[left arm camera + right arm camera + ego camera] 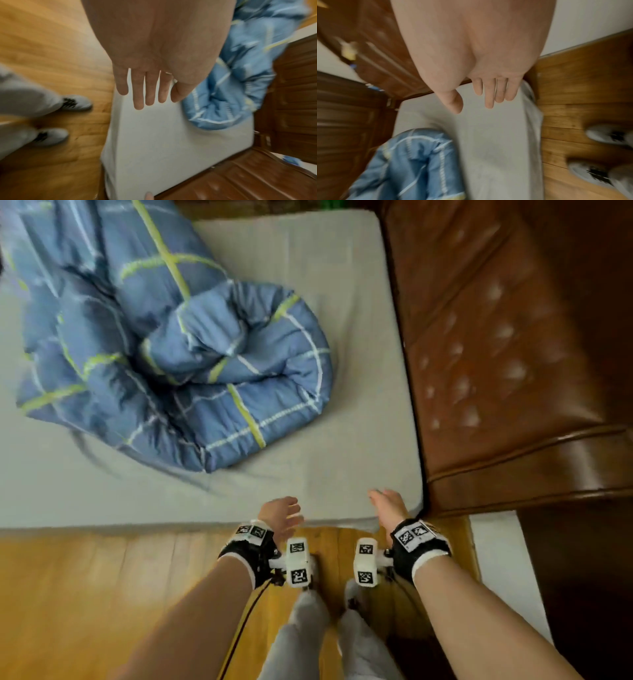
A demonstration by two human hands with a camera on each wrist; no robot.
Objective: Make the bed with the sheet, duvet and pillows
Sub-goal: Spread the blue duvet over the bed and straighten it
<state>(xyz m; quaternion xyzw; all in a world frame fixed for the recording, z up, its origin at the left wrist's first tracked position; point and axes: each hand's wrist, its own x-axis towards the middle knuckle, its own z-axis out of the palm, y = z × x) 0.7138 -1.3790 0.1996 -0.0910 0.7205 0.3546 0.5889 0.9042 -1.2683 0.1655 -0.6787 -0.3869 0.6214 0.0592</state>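
Observation:
A blue checked duvet [171, 344] with green and white lines lies bunched in a heap on the left and middle of the bed. A pale grey sheet [359, 412] covers the mattress. My left hand [284, 517] hovers over the near edge of the bed, fingers straight and spread, holding nothing. My right hand [387, 503] is beside it near the bed's corner, also flat with nothing in it. The wrist views show the left hand [150, 93] and right hand [489, 97] above the sheet [163, 142], the duvet [412, 165] off to the side. No pillow is in view.
A brown leather headboard [513, 337] borders the bed on the right. Wooden floor [102, 594] runs along the near side, where my legs in grey trousers [308, 638] and my shoes [75, 104] stand close to the bed. A white wall strip [496, 549] shows beside the headboard.

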